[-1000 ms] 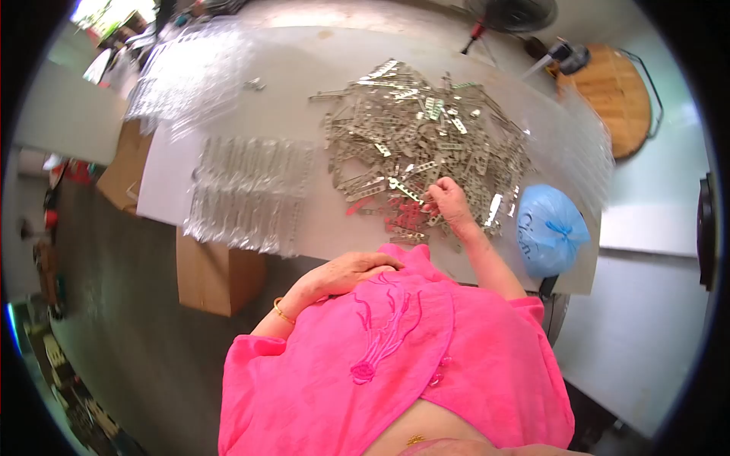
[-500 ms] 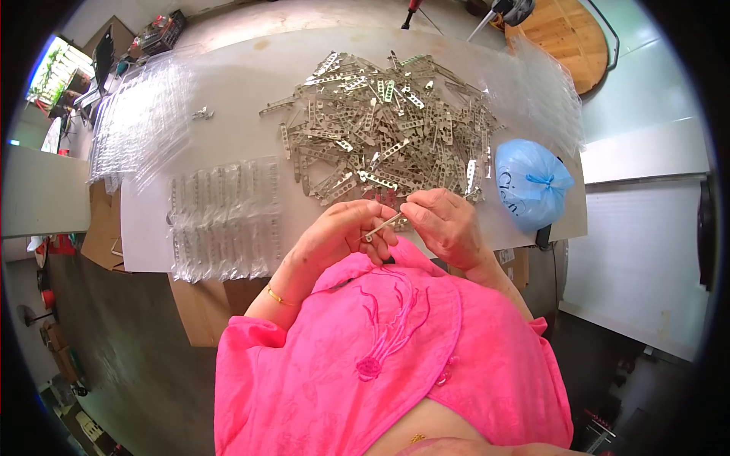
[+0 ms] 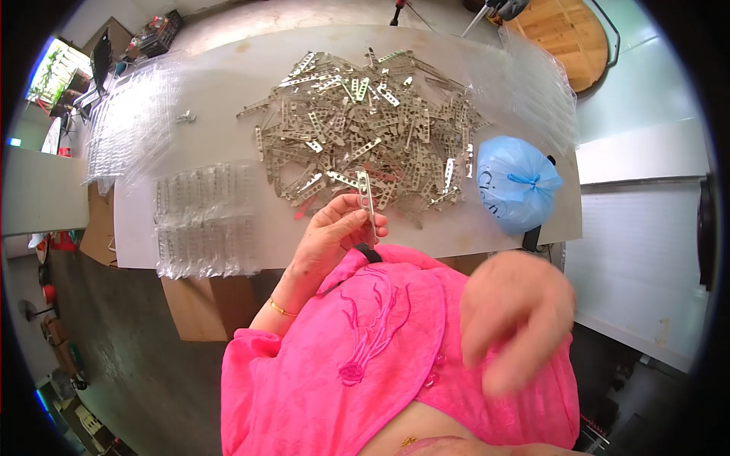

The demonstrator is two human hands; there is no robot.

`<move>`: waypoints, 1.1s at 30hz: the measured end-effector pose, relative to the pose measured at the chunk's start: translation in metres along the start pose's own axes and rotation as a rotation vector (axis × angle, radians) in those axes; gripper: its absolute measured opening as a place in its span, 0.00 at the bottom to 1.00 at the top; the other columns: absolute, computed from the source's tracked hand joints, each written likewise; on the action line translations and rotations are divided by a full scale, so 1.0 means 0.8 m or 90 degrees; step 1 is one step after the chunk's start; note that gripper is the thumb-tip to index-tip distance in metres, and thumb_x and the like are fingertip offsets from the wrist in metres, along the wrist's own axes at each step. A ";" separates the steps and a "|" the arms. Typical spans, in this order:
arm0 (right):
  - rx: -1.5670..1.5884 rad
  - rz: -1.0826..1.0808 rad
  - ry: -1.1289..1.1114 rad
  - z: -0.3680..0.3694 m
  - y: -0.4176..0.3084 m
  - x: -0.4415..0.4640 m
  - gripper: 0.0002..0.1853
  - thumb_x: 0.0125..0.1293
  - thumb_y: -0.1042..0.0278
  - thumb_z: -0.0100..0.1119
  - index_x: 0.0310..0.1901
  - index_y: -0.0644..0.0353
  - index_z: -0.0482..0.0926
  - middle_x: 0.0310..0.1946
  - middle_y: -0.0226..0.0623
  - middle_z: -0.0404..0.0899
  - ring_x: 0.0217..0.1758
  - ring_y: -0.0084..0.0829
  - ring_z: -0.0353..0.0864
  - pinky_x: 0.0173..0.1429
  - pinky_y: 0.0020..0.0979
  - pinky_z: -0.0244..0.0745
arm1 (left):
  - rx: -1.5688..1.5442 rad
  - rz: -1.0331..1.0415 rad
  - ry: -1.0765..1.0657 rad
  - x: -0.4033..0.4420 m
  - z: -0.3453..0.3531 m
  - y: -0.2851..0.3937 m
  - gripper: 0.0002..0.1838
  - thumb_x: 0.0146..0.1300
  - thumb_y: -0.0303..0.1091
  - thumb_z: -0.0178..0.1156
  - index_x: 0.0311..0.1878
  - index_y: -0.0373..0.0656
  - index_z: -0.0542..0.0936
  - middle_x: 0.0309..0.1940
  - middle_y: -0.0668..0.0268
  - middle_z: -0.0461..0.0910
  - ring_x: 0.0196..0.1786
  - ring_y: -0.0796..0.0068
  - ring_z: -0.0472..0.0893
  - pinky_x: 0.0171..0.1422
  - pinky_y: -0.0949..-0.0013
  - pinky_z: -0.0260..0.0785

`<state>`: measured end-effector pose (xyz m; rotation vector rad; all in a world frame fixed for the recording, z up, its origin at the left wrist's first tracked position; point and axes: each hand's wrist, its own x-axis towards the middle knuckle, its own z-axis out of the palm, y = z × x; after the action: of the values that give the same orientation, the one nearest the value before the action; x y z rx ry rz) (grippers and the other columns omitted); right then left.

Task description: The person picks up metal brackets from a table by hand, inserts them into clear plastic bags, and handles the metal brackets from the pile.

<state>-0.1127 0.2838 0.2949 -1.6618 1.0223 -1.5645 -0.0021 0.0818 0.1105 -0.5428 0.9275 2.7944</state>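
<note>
My left hand (image 3: 336, 232) is closed on a slim perforated metal strip (image 3: 369, 204), held nearly upright between thumb and fingers at the table's front edge. Just beyond it spreads a large heap of similar metal strips (image 3: 380, 129), mostly silver with holes along them. My right hand (image 3: 517, 315) is raised close to the camera over the right side of the pink shirt (image 3: 403, 327). Motion smears its fingers, so whether anything is in them cannot be made out.
Plastic-wrapped rows of strips (image 3: 205, 220) lie at the table's left front. Clear plastic sleeves (image 3: 133, 121) are stacked at the far left, with more plastic packaging (image 3: 525, 87) at the back right. A tied blue bag (image 3: 517, 186) sits on the right.
My right hand has left the strip and moved right and toward the camera. My left hand keeps the strip, which has turned from slanted to nearly upright.
</note>
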 end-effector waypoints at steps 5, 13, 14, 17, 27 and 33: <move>0.029 -0.103 -0.058 -0.018 -0.016 0.003 0.13 0.62 0.75 0.61 0.48 0.64 0.84 0.28 0.35 0.80 0.26 0.31 0.80 0.26 0.30 0.73 | -0.021 0.025 -0.002 0.021 0.027 -0.024 0.10 0.72 0.29 0.55 0.54 0.43 0.75 0.41 0.56 0.85 0.44 0.64 0.85 0.49 0.62 0.78; 0.133 -0.115 -0.175 -0.062 -0.028 -0.035 0.09 0.63 0.76 0.63 0.45 0.61 0.85 0.34 0.41 0.83 0.27 0.31 0.81 0.27 0.26 0.73 | -0.025 0.074 0.019 0.046 0.044 -0.062 0.09 0.72 0.29 0.54 0.54 0.44 0.76 0.35 0.64 0.82 0.36 0.75 0.80 0.41 0.72 0.73; 0.095 -0.099 -0.159 -0.073 -0.026 -0.035 0.11 0.62 0.77 0.63 0.47 0.61 0.84 0.32 0.41 0.82 0.27 0.30 0.80 0.28 0.27 0.73 | -0.026 0.083 0.022 0.045 0.047 -0.061 0.09 0.72 0.29 0.54 0.54 0.44 0.76 0.35 0.64 0.82 0.36 0.75 0.80 0.41 0.72 0.73; -0.117 0.029 0.161 -0.068 0.008 -0.059 0.18 0.60 0.78 0.65 0.53 0.61 0.81 0.36 0.41 0.82 0.32 0.28 0.79 0.35 0.28 0.74 | 0.087 0.096 0.051 0.032 0.054 -0.052 0.09 0.72 0.30 0.55 0.53 0.42 0.77 0.32 0.68 0.80 0.35 0.79 0.78 0.38 0.76 0.69; -0.261 0.401 0.088 -0.051 0.125 -0.063 0.19 0.63 0.81 0.62 0.56 0.58 0.79 0.45 0.34 0.80 0.40 0.24 0.77 0.44 0.26 0.75 | 0.322 0.109 0.039 -0.006 0.032 -0.008 0.13 0.71 0.28 0.58 0.56 0.37 0.78 0.37 0.72 0.79 0.38 0.86 0.76 0.42 0.79 0.70; -0.264 0.427 0.231 -0.011 0.140 -0.060 0.14 0.63 0.80 0.63 0.51 0.61 0.79 0.40 0.35 0.81 0.39 0.24 0.81 0.45 0.24 0.78 | 0.351 0.299 0.169 -0.051 -0.026 0.022 0.20 0.70 0.28 0.58 0.64 0.37 0.71 0.54 0.68 0.74 0.52 0.84 0.73 0.59 0.78 0.67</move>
<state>-0.1344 0.2700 0.1754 -1.0840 1.9583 -1.2566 0.0377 0.0542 0.1203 -0.6820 2.0245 2.6636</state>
